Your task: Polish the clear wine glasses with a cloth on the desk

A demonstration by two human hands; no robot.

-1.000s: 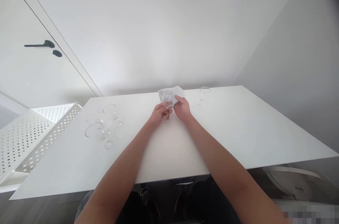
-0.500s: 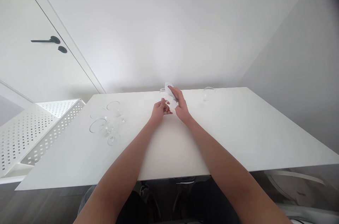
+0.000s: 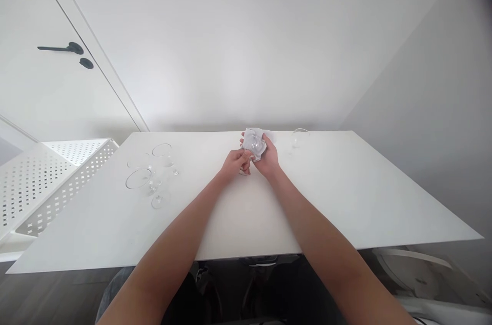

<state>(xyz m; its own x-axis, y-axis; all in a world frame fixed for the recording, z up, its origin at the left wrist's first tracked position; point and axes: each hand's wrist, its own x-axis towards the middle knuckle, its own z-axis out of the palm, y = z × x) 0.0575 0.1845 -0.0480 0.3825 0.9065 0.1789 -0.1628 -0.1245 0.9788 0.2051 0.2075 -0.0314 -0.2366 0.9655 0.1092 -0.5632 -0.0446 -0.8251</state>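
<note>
A clear stemmed glass (image 3: 254, 144) is held over the far middle of the white table, its bowl lying against a pale grey cloth (image 3: 249, 133). My left hand (image 3: 237, 162) pinches the glass low down, around its stem, with fingers closed. From the right, my right hand (image 3: 269, 156) cups the cloth beneath and around the bowl; some of its fingertips show at the cloth's left edge. Part of the stem and base is hidden by my left fingers.
Several clear stemmed glasses (image 3: 139, 178) stand together on the left of the white table (image 3: 246, 222). Another glass (image 3: 300, 137) stands alone near the far edge, right of my hands. A white perforated rack (image 3: 57, 181) is beside the table's left end. A wall rises behind.
My right hand has turned from wiping position over the glass's side to underneath, palm up. The cloth now spreads behind the bowl, and the glass is tilted to the right.
</note>
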